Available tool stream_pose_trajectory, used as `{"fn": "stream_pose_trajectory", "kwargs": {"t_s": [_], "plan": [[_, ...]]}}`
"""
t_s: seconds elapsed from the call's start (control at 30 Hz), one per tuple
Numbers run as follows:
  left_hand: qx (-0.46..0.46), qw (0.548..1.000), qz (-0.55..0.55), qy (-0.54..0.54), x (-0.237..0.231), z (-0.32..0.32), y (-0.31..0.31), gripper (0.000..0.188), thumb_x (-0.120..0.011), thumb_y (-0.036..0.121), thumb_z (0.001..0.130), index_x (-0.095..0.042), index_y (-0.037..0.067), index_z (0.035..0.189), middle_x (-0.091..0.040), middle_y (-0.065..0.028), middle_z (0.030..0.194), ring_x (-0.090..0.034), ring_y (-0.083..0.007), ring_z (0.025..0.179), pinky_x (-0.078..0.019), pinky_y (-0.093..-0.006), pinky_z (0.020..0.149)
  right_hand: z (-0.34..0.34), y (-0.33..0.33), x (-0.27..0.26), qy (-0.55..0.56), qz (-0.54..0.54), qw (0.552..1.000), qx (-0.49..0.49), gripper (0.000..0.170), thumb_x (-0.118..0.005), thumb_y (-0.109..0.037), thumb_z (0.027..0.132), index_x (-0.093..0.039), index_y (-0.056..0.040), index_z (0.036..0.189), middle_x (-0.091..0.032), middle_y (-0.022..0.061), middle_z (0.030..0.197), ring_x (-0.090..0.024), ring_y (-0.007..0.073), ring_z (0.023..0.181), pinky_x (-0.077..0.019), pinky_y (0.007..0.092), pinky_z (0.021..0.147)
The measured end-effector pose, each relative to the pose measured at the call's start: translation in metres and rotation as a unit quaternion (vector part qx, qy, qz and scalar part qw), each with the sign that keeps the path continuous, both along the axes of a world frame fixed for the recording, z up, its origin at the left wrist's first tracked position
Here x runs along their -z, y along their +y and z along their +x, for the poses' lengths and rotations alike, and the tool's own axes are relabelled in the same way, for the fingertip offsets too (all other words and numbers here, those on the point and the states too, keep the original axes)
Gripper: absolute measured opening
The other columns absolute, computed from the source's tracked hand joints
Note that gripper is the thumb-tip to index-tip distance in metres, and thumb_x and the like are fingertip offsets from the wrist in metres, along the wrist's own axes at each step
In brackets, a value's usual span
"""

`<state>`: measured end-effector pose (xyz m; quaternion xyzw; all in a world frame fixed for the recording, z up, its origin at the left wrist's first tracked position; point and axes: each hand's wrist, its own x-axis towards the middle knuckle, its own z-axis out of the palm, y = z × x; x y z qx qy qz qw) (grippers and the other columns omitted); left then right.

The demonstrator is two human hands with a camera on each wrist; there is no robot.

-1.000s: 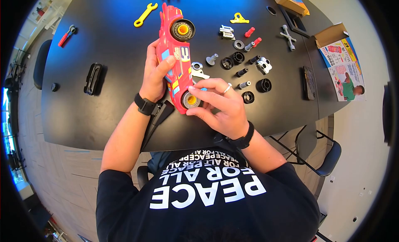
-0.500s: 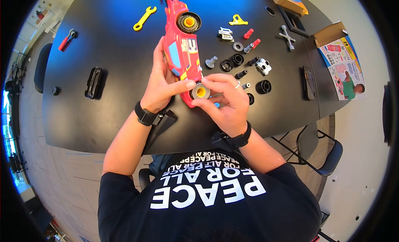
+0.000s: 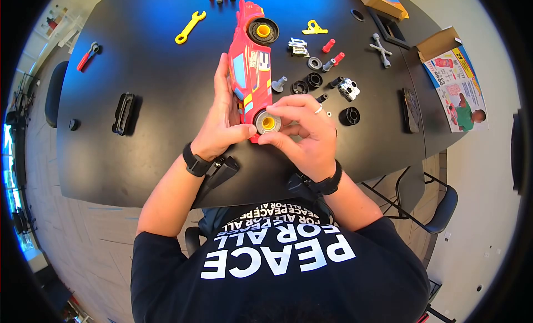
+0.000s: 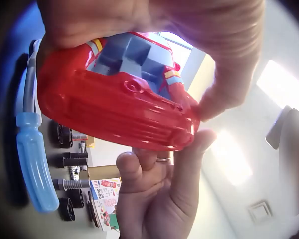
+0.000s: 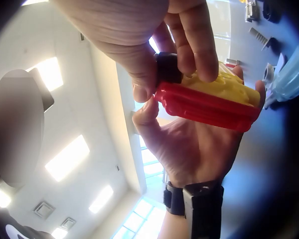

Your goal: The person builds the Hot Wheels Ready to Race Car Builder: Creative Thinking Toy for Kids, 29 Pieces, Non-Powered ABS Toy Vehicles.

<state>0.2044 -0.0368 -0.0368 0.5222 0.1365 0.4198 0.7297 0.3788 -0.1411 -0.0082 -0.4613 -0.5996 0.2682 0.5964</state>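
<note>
Well, the red toy car (image 3: 252, 73) is held up on its side above the dark surface (image 3: 161, 167), with blue windows, yellow trim, a number 3 and yellow-centred wheels; the left hand (image 3: 221, 123) is clamped round its body, thumb by the near wheel (image 3: 267, 123), while the right hand (image 3: 308, 137) pinches that grey-rimmed wheel between thumb and fingers

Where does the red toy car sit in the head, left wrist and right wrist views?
Head: upper middle, just left of centre; red toy car, lengthwise up the picture.
Left wrist: left of centre, slanting across; red toy car.
Right wrist: right of centre, yellow part above red; red toy car.
Shared landmark: the right hand, lower middle in left wrist, top in right wrist.
</note>
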Motion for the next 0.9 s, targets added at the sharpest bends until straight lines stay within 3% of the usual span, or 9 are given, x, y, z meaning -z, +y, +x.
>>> {"fn": "stream_pose_trajectory", "kwargs": {"t_s": [0.07,0.27,0.57,0.73,0.8,0.9], "plan": [[-0.012,1.0,-0.015,0.001,-0.004,0.002,-0.005,0.137,-0.081,0.017,0.071,0.005,0.02,0.178,-0.026,-0.0127,0.175,-0.042,-0.0294,0.156,-0.0406,-0.0461,0.126,-0.002,-0.001,0.003,-0.036,0.019,0.999,-0.01,0.044,-0.095,-0.003,0.081,-0.078,-0.0015,0.122,-0.068,0.0104,0.124,-0.076,0.0179,0.102,-0.0708,0.0311,0.081],[-0.017,0.999,-0.041,-0.016,-0.007,0.0,-0.007,0.133,-0.061,0.003,0.061,0.001,0.019,0.178,-0.031,-0.0125,0.172,-0.044,-0.0296,0.155,-0.0411,-0.0446,0.126,-0.002,0.001,-0.002,-0.064,0.016,0.998,-0.02,0.044,-0.096,-0.004,0.08,-0.079,-0.0029,0.121,-0.067,0.0095,0.123,-0.075,0.018,0.102,-0.0695,0.0311,0.079],[-0.036,0.999,-0.022,-0.016,-0.009,-0.001,-0.008,0.134,-0.067,0.008,0.062,-0.001,0.017,0.178,-0.03,-0.0129,0.173,-0.039,-0.03,0.157,-0.0348,-0.046,0.13,-0.006,0.002,0.007,-0.064,0.049,0.997,0.01,0.039,-0.098,-0.005,0.078,-0.077,-0.0006,0.111,-0.07,0.0103,0.12,-0.076,0.0167,0.093,-0.0686,0.0298,0.073],[-0.033,0.999,-0.016,-0.03,-0.008,-0.003,-0.002,0.134,-0.066,0.005,0.063,0.003,0.023,0.177,-0.031,-0.0107,0.17,-0.041,-0.0296,0.155,-0.0407,-0.046,0.125,0.001,-0.007,-0.008,-0.042,0.032,0.998,0.022,0.034,-0.097,-0.005,0.08,-0.075,-0.0003,0.106,-0.071,0.0101,0.117,-0.074,0.0133,0.084,-0.065,0.0261,0.067],[-0.032,0.998,-0.024,-0.04,-0.009,-0.007,0.001,0.135,-0.066,0.006,0.063,0.003,0.023,0.177,-0.031,-0.0107,0.17,-0.041,-0.03,0.155,-0.0407,-0.0464,0.125,0.026,-0.015,-0.008,-0.166,0.074,0.981,0.065,0.03,-0.093,-0.004,0.085,-0.075,-0.0014,0.108,-0.071,0.0096,0.115,-0.069,0.01,0.074,-0.0571,0.0234,0.058],[-0.042,0.995,-0.035,-0.089,-0.005,-0.012,0.009,0.136,-0.073,0.012,0.064,0.0,0.022,0.178,-0.028,-0.0104,0.176,-0.041,-0.0316,0.156,-0.0425,-0.0479,0.125,0.072,-0.017,0.005,-0.177,0.035,0.96,0.216,0.03,-0.092,-0.005,0.086,-0.074,-0.0034,0.111,-0.07,0.0075,0.108,-0.061,0.0082,0.064,-0.0466,0.0241,0.051]]}}
